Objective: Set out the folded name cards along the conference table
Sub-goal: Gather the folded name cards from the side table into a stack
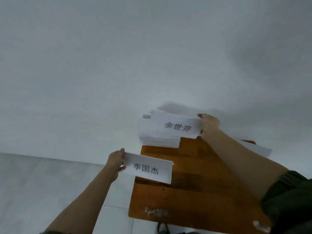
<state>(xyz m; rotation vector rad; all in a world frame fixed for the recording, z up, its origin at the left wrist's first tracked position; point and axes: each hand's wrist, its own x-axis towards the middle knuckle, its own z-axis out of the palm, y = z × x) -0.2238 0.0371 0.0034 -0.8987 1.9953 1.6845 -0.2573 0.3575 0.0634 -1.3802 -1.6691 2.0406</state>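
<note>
Two cards are up in the head view: my left hand [115, 163] pinches one card [149, 168] by its left edge above the wooden worktop [185, 196], and my right hand [208, 125] grips another card [179, 126] just over the stack [158, 139] at the worktop's far end.

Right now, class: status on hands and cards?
Left hand holds one name card. Right hand lifts another card off the stack. Nothing blocking.

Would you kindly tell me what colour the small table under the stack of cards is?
Orange-brown wood table, with whitish scuffs near its front edge; head view.
</note>
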